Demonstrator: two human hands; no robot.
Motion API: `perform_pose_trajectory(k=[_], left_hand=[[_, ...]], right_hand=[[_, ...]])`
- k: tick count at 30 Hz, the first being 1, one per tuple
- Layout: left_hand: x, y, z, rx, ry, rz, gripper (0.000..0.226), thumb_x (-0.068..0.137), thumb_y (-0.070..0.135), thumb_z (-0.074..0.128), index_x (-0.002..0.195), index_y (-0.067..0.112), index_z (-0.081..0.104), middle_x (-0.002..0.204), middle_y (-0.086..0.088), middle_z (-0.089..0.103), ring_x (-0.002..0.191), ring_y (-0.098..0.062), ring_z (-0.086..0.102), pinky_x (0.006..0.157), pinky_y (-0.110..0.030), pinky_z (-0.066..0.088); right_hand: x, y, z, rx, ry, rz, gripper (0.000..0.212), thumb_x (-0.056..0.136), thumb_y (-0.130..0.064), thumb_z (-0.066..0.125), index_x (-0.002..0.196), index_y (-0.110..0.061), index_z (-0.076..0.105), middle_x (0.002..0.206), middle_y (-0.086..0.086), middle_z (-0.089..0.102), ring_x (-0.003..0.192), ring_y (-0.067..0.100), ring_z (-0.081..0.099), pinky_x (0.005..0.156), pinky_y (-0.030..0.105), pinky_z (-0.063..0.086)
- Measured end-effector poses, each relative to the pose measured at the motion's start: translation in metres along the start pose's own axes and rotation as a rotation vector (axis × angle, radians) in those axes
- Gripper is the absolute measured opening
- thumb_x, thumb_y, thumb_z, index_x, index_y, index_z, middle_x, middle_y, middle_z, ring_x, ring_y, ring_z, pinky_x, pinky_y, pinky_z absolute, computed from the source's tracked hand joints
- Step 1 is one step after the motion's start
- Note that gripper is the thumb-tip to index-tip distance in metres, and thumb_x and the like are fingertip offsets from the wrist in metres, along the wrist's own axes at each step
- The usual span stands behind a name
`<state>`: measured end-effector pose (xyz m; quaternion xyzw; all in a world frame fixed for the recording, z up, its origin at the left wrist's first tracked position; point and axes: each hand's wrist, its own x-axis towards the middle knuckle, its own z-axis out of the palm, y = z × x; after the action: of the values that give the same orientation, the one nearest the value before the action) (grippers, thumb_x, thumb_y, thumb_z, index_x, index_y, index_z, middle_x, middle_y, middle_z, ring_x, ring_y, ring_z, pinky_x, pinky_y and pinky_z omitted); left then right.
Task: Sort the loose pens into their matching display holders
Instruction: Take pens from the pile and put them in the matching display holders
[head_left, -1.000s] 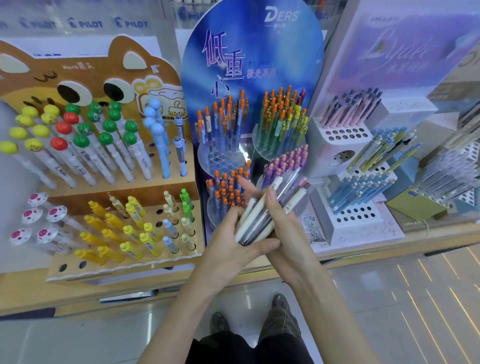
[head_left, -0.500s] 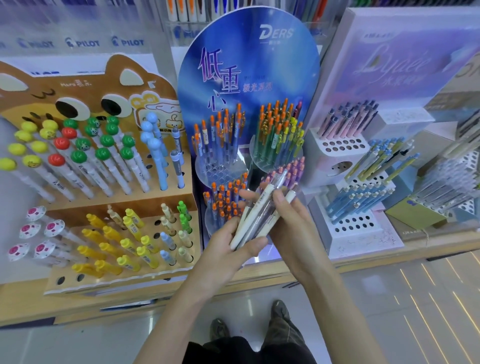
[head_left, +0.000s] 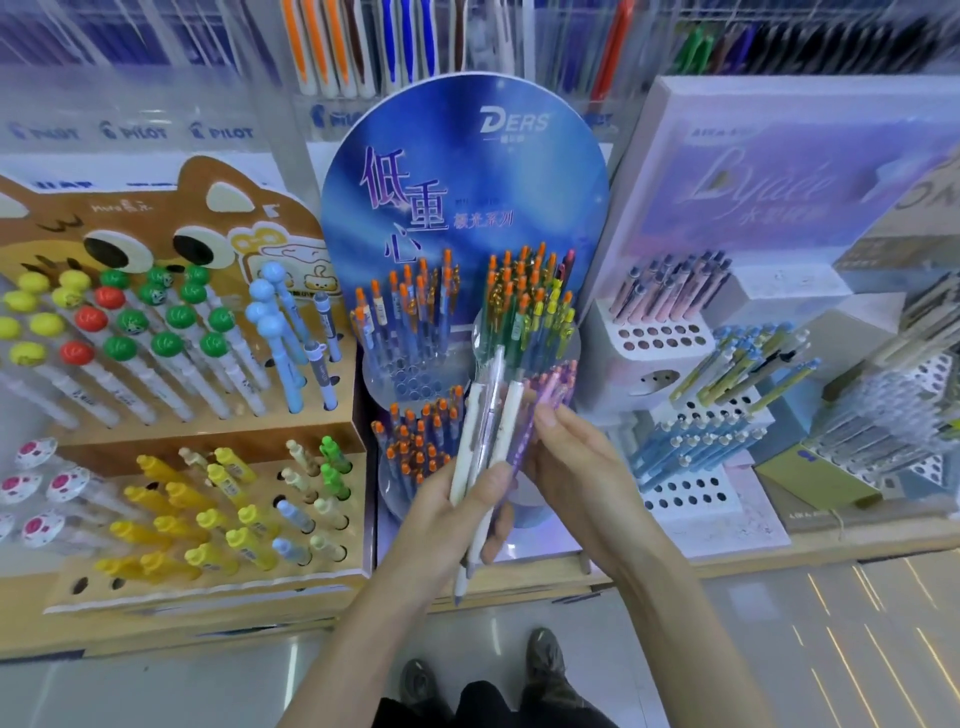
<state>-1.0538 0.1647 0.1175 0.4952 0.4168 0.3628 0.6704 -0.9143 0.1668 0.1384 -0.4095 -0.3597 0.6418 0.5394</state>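
Observation:
My left hand (head_left: 451, 512) grips a bundle of loose pens (head_left: 485, 431), cream, clear and purple, held upright in front of the blue round display (head_left: 462, 171). My right hand (head_left: 576, 462) is beside the bundle, its fingertips pinching a purple pen at the bundle's right side. Behind the hands stand clear round holders (head_left: 415, 382) with orange-capped pens and a tier of purple pens (head_left: 558, 382). The lower part of the bundle sticks out below my left palm.
A brown cat-shaped stand (head_left: 156, 218) with ball-topped and yellow pens fills the left. White tiered holders (head_left: 657, 338) with pink, blue and green pens stand at the right. More boxed pens lie at the far right (head_left: 893, 415). The shelf edge (head_left: 727, 564) runs below; my shoes are on the floor.
The view has tilted up and closer to the shelf. The bundle has turned more upright in my left hand, and my right hand's fingers have shifted to the purple pen at its side.

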Motion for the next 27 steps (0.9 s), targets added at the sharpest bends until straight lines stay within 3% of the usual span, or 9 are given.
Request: perform_pose_trajectory(k=[3,5,8,11,14,17,20,25,27], left_hand=[[0.006,-0.001,0.007,-0.016,0.049,0.005,0.033,0.085,0.040,0.055,0.089,0.008,0.057,0.068,-0.010,0.067,0.039,-0.015,0.045,0.038,-0.022,0.032],[0.008,-0.004,0.013,0.004,0.086,0.016,0.034,0.089,0.042,0.057,0.094,0.008,0.058,0.073,-0.008,0.071,0.040,-0.014,0.048,0.038,-0.022,0.035],[0.009,-0.011,0.015,0.034,0.233,0.018,0.034,0.082,0.043,0.053,0.092,0.011,0.057,0.060,0.002,0.066,0.044,-0.015,0.055,0.040,-0.023,0.041],[0.012,-0.015,0.004,0.012,0.371,0.005,0.031,0.083,0.041,0.052,0.093,0.012,0.057,0.063,-0.003,0.067,0.048,-0.016,0.058,0.043,-0.023,0.045],[0.012,-0.019,-0.007,0.046,0.410,0.020,0.029,0.082,0.042,0.056,0.084,0.013,0.054,0.053,-0.001,0.058,0.043,-0.016,0.049,0.042,-0.023,0.042],[0.010,-0.024,-0.010,0.105,0.422,0.029,0.031,0.082,0.049,0.062,0.073,0.020,0.055,0.049,0.001,0.051,0.042,-0.017,0.045,0.041,-0.027,0.041],[0.010,-0.026,-0.006,0.073,0.398,0.022,0.032,0.080,0.053,0.062,0.066,0.025,0.058,0.049,0.001,0.048,0.040,-0.015,0.042,0.041,-0.022,0.039],[0.007,-0.027,-0.002,-0.068,0.394,0.033,0.035,0.086,0.044,0.062,0.089,0.009,0.062,0.049,0.004,0.044,0.035,-0.010,0.034,0.038,-0.016,0.033],[0.006,-0.028,-0.002,-0.061,0.401,0.040,0.034,0.088,0.044,0.059,0.081,0.011,0.055,0.051,0.003,0.044,0.035,-0.009,0.033,0.038,-0.016,0.032]], right_hand=[[0.003,0.001,-0.004,-0.090,0.091,-0.071,0.024,0.098,-0.028,0.046,0.100,-0.018,0.069,0.077,0.011,0.062,0.066,0.020,0.058,0.060,0.025,0.050],[0.005,0.003,-0.007,-0.215,0.141,-0.095,0.023,0.102,-0.023,0.041,0.109,-0.018,0.062,0.093,0.010,0.066,0.082,0.017,0.064,0.066,0.021,0.052],[0.003,0.003,-0.015,-0.324,0.172,-0.159,0.014,0.102,-0.019,0.039,0.107,-0.015,0.052,0.107,-0.003,0.071,0.100,0.007,0.065,0.079,0.016,0.050],[-0.003,-0.007,-0.036,-0.358,0.327,-0.290,0.011,0.099,-0.021,0.048,0.096,-0.017,0.058,0.099,-0.008,0.073,0.087,0.001,0.064,0.075,0.014,0.048],[-0.004,-0.017,-0.063,-0.323,0.414,-0.318,0.012,0.092,-0.017,0.061,0.088,-0.006,0.057,0.075,0.000,0.067,0.060,0.009,0.055,0.056,0.018,0.046],[0.002,-0.013,-0.077,-0.460,0.427,-0.263,0.020,0.087,-0.011,0.068,0.081,-0.006,0.050,0.056,0.003,0.058,0.050,0.021,0.055,0.049,0.027,0.047],[0.006,0.000,-0.076,-0.468,0.455,-0.242,0.025,0.084,-0.009,0.071,0.077,-0.008,0.047,0.053,0.008,0.056,0.047,0.024,0.057,0.048,0.030,0.050],[0.011,0.017,-0.068,-0.419,0.474,-0.207,0.019,0.086,-0.007,0.069,0.081,-0.012,0.051,0.058,-0.001,0.056,0.050,0.024,0.061,0.053,0.031,0.053],[0.011,0.020,-0.065,-0.417,0.460,-0.207,0.018,0.087,-0.007,0.068,0.081,-0.014,0.052,0.063,-0.001,0.057,0.053,0.021,0.062,0.057,0.029,0.054]])
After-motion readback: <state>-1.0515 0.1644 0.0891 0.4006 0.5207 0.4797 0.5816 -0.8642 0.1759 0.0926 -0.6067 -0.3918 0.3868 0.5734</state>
